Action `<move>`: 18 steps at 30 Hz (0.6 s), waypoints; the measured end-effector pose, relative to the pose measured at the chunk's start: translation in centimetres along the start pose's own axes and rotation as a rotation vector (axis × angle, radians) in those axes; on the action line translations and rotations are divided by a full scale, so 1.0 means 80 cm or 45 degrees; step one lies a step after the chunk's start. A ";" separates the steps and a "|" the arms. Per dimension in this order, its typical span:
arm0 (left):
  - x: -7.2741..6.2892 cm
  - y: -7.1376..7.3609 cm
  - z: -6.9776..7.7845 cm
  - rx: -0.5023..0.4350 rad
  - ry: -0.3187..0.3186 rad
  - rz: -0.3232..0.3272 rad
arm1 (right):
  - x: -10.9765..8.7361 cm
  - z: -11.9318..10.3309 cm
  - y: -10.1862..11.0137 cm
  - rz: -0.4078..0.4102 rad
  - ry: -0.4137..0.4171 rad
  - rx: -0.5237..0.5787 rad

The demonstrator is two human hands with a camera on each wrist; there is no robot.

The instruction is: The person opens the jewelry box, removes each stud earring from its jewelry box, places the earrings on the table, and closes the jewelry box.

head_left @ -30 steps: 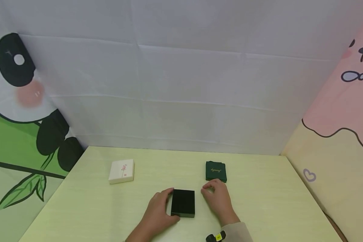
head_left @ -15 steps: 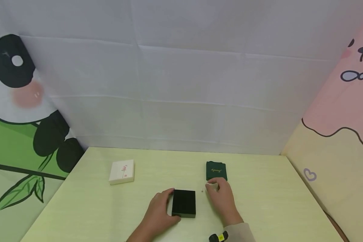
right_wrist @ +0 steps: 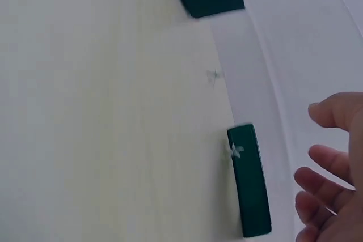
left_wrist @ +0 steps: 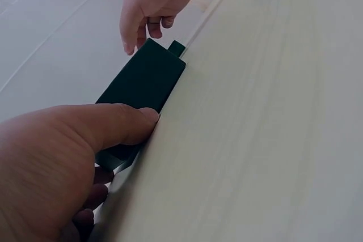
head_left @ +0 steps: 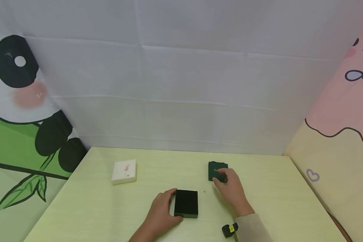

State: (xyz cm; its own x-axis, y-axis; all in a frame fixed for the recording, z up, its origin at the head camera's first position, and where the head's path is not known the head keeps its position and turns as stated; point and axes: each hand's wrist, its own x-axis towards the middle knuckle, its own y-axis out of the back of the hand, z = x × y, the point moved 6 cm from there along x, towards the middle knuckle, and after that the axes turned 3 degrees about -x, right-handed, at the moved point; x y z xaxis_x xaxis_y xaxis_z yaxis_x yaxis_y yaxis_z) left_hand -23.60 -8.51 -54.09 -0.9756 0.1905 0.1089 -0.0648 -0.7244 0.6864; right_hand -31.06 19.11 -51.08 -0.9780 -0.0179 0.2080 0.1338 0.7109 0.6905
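My left hand [head_left: 161,213] grips a flat dark green box [head_left: 186,203], almost black in the head view, by its left side. In the left wrist view the thumb lies along the box's [left_wrist: 142,77] edge, with the fingers partly hidden below. My right hand [head_left: 232,190] hovers at a dark green pouch [head_left: 212,171] with gold lettering, covering its right part. Its fingers are loosely bent and apart, with nothing between them in the right wrist view. A small star-shaped piece [right_wrist: 214,76] lies between box and pouch; another star [right_wrist: 237,151] overlaps the green edge.
A white box [head_left: 124,171] with a pink flower print sits at the left of the pale yellow table [head_left: 157,164]. A white cloth [head_left: 181,84] stands behind the table, and printed cartoon panels flank both sides.
My right hand has moved right and away from me, from beside the pouch to over it. The small star came into view on the table. My left hand keeps holding the box.
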 end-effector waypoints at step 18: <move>0.000 -0.001 0.000 0.003 0.019 0.001 | 0.049 0.014 0.009 -0.177 0.024 -0.390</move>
State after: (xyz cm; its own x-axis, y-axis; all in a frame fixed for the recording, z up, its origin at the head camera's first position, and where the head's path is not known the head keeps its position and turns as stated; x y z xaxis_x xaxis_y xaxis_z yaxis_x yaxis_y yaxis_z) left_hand -23.57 -8.44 -54.16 -0.9787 0.1801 0.0989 -0.0635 -0.7228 0.6881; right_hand -34.97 20.37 -50.53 -0.9875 -0.1146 0.1079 0.0441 0.4566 0.8886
